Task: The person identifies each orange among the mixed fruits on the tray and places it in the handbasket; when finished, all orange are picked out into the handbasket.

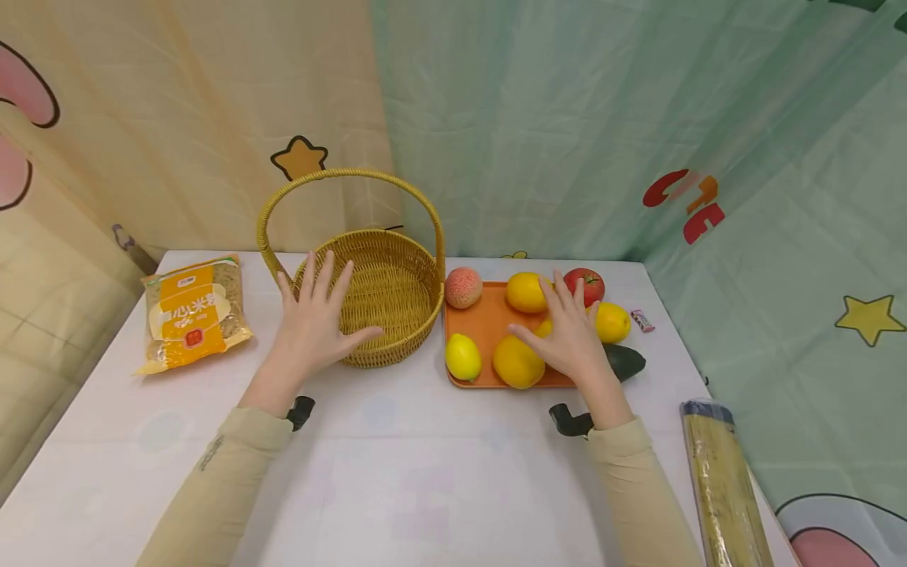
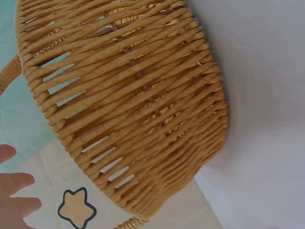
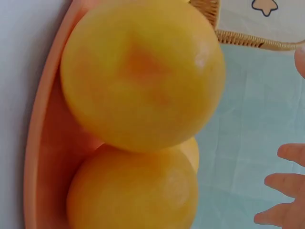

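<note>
My left hand (image 1: 312,327) is spread, its fingers overlapping the left side of a wicker basket (image 1: 386,356) with a tall arched handle. Nothing is in its grasp. In the left wrist view the woven wall (image 2: 133,90) fills the middle, with fingertips (image 2: 21,207) at the lower left. My right hand (image 1: 575,339), also spread and holding nothing, hovers over an orange tray (image 1: 471,315) of fruit. Near its thumb sits a large yellow-orange fruit (image 1: 519,362). A lemon (image 1: 464,357), a peach (image 1: 464,287), a tomato (image 1: 586,285) and a dark green vegetable (image 1: 625,361) lie around, the last partly hidden.
Far left on the white table (image 1: 425,472) lies a yellow printed food bag (image 1: 193,313). A small wrapped candy (image 1: 642,320) is right of the tray. Along the right edge stretches a long clear-wrapped yellowish packet (image 1: 726,488). Patterned curtains (image 1: 531,118) stand behind.
</note>
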Demonstrator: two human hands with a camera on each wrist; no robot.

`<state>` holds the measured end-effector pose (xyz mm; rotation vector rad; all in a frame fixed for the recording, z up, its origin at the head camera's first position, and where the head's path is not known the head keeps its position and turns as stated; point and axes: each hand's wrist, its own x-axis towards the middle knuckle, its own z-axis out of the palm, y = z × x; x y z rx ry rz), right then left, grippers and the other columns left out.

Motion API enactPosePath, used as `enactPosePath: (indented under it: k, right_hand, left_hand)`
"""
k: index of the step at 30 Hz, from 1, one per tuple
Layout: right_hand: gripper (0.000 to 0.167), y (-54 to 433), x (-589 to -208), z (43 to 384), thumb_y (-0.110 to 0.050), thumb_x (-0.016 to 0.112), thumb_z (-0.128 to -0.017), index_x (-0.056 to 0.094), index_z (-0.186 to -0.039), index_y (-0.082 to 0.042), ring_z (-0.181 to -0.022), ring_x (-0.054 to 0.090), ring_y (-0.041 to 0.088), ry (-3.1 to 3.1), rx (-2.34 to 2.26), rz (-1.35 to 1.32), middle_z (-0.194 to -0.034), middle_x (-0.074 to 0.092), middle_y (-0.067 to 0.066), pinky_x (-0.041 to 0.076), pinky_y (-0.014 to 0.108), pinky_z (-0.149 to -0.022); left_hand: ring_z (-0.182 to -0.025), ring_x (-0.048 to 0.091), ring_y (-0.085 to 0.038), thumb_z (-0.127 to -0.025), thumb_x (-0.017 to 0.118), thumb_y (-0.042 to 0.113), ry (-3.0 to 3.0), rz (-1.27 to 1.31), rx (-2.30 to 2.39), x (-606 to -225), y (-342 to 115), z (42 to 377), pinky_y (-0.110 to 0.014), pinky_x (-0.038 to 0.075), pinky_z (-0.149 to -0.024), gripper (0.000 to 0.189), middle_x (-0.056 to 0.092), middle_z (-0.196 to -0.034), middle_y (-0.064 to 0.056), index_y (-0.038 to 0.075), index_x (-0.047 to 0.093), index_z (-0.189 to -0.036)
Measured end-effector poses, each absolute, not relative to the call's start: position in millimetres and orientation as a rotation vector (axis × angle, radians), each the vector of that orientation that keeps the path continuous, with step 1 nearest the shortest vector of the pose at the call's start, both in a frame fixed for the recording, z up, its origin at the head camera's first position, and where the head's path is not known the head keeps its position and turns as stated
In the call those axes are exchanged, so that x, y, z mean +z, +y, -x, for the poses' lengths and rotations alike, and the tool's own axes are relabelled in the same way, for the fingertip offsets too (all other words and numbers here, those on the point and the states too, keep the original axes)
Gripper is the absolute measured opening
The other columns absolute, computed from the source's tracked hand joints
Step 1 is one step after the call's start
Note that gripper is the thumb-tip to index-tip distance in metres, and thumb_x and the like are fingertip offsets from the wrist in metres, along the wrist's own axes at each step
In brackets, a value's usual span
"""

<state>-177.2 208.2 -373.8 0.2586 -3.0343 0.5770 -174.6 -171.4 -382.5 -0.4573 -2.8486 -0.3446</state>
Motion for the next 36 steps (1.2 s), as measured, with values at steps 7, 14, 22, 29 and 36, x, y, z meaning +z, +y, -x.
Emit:
enactPosePath:
  k: [7, 14, 22, 29, 36]
  right_hand:
    - [0.098, 223.8, -383.2, 176.9, -0.066, 0.059, -0.086, 0.022, -0.157, -0.010, -0.149, 0.000, 0.050, -3.038, 0.657, -0.171, -0.166, 0.009, 0.016, 0.001, 0.078, -0.115]
    - [0.092, 235.8, -393.8, 172.6, -0.060, 0.061, -0.089, 0.024, -0.157, -0.010, -0.151, 0.009, 0.043, -3.028, 0.771, -0.105, -0.165, 0.015, 0.015, 0.011, 0.073, -0.118]
    - [0.082, 243.0, -406.2, 168.2, -0.052, 0.059, -0.093, 0.028, -0.155, -0.008, -0.147, 0.024, 0.041, -3.010, 0.885, -0.032, -0.163, 0.021, 0.018, 0.027, 0.065, -0.118]
    - [0.079, 243.4, -412.8, 165.7, -0.046, 0.059, -0.096, 0.026, -0.155, -0.004, -0.144, 0.027, 0.044, -3.029, 0.963, 0.060, -0.160, 0.024, 0.023, 0.025, 0.064, -0.120]
    - [0.074, 242.3, -420.7, 166.5, -0.036, 0.060, -0.097, 0.025, -0.155, -0.006, -0.142, 0.028, 0.043, -3.054, 1.040, 0.132, -0.158, 0.025, 0.023, 0.025, 0.064, -0.119]
  left_hand:
    - [-0.151, -0.003, -0.045, -0.086, 0.060, 0.067, -2.858, 0.405, -0.423, -388.1, -182.9, 169.7, -0.080, -0.002, -0.113, 0.103, 0.009, -0.163, -0.026, 0.006, 0.017, -0.158]
    - [-0.149, 0.010, -0.046, -0.090, 0.058, 0.062, -2.812, 0.361, -0.570, -399.6, -196.2, 162.7, -0.074, 0.009, -0.118, 0.094, 0.020, -0.160, -0.026, 0.003, 0.025, -0.155]
    - [-0.139, 0.029, -0.049, -0.094, 0.057, 0.052, -2.724, 0.131, -0.804, -414.7, -206.8, 150.0, -0.066, 0.028, -0.114, 0.080, 0.032, -0.151, -0.029, -0.005, 0.036, -0.147]
    - [-0.133, 0.036, -0.048, -0.098, 0.054, 0.045, -2.695, -0.197, -1.074, -421.4, -211.6, 144.4, -0.064, 0.037, -0.110, 0.074, 0.036, -0.144, -0.032, -0.007, 0.032, -0.146]
    - [-0.136, 0.040, -0.048, -0.102, 0.048, 0.041, -2.690, -0.378, -1.435, -424.2, -210.0, 149.7, -0.060, 0.046, -0.107, 0.076, 0.029, -0.153, -0.033, -0.006, 0.016, -0.152]
